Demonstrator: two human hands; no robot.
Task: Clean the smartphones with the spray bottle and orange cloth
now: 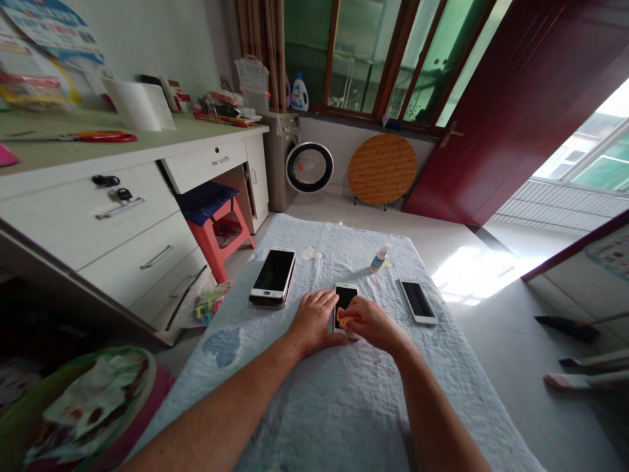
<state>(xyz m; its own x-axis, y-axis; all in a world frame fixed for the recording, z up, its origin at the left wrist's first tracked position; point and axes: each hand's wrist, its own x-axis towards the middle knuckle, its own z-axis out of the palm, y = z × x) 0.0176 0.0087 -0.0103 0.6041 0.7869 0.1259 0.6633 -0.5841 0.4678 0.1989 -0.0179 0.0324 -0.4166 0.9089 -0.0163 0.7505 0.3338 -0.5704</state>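
Observation:
A white phone with a dark screen [346, 296] lies on the light blue cloth [314, 393] between my hands. My left hand [314, 321] rests flat along its left edge, fingers stretched out and thumb near its bottom end. Pinched in my right hand [366, 321] is a small orange cloth [344, 319], pressed on the phone's screen. To the left lies a stack of phones, a white one [275, 272] on top. Another white phone [417, 301] lies to the right. A small spray bottle [378, 259] stands beyond my hands.
At the left, a white desk [206, 141] has a red stool [223, 226] beside it. A lined waste bin [152, 373] sits at the lower left. Farther off are a washing machine [281, 154] with its door open, a round wooden board [382, 169] and a dark red door [511, 98].

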